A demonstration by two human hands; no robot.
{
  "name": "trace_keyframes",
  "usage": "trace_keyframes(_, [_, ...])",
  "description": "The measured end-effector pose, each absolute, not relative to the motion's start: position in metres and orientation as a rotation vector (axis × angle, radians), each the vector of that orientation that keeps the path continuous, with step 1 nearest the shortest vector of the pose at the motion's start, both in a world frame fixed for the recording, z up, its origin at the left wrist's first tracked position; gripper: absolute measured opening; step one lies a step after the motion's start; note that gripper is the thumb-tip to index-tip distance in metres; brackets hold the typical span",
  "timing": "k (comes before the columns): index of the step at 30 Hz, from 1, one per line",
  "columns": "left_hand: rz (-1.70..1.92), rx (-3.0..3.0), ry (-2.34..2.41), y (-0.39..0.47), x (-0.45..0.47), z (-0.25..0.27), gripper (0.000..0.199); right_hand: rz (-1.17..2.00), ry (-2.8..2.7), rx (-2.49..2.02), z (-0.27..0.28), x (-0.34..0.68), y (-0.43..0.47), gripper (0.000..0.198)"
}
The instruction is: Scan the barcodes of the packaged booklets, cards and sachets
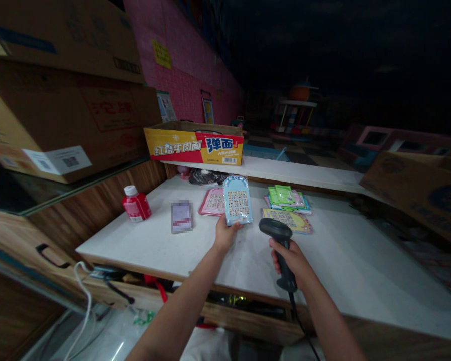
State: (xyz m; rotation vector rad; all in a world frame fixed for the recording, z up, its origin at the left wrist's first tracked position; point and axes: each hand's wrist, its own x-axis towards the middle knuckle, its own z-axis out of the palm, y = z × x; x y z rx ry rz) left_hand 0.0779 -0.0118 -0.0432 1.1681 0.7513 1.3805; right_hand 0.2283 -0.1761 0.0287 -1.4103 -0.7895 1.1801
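Note:
My left hand [226, 234] grips the bottom edge of a light blue sticker pack [238, 200] in clear plastic, printed with rows of tiny pictures. It is tilted up towards me, in front of a pink pack [211, 201] on the white table. My right hand [291, 258] is wrapped round the handle of a black barcode scanner [276, 229], whose cord hangs down over the table edge. Just beyond the scanner lies a yellow pack [288, 220]. Behind that is a pile of green and mixed-colour packs [285, 195].
A red bottle with a white cap [136, 203] and a blurred-out flat item [182, 216] stand left on the table [154, 245]. A yellow-and-red noodle carton [195, 145] sits on the back ledge. Large cardboard boxes [60, 110] are stacked left; another box [417, 195] is at right.

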Motion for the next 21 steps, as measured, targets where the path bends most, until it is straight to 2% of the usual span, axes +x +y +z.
trace_keyframes(9, [1.349,1.118,0.722,-0.013,0.077,-0.045,0.061,1.140,-0.624,-1.310,0.023,0.258,-0.174,0.041])
trace_keyframes(15, [1.335,1.086,0.721,-0.014,0.077,-0.042,0.064,1.276,-0.342,-0.998,0.004,0.311,-0.183,0.040])
trace_keyframes(21, [1.347,1.054,0.751,-0.019,0.075,-0.034,0.060,1.317,-0.288,-0.727,-0.013,0.327,-0.191,0.038])
